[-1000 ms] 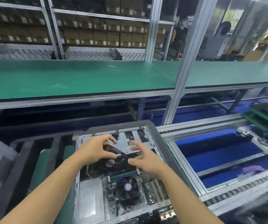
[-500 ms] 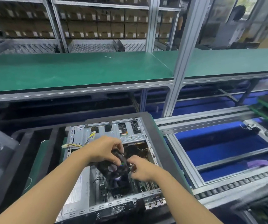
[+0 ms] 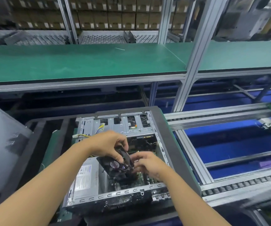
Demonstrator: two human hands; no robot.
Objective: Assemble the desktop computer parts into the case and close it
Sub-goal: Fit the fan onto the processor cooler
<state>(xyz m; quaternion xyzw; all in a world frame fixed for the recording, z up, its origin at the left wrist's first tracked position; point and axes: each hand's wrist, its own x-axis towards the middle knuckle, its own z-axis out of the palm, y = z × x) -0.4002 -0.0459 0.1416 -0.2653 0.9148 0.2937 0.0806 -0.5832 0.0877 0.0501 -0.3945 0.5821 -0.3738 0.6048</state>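
A second ago both hands held the black card (image 3: 115, 166) flat, up at the far end of the case (image 3: 120, 192) by the drive cage (image 3: 115, 126). They have since carried it toward the near end. It now hangs tilted over the circuit board (image 3: 141, 178), fan side up and its lower edge close to the board. The left hand (image 3: 108, 144) pinches the card's upper edge with curled fingers. The right hand (image 3: 150, 166) appears to grip its right end, though those fingers are blurred. The move looks like the card being lined up for its slot, so seating it is probably the step in hand. The case lies open on its side.

Room is tight. The power supply box (image 3: 85, 175) sits just left of the card, the case's right wall is near the right hand, and the near rim runs just below. Yellow wires (image 3: 83, 136) trail over the left wall, away from the card. Straight down is the only free path.
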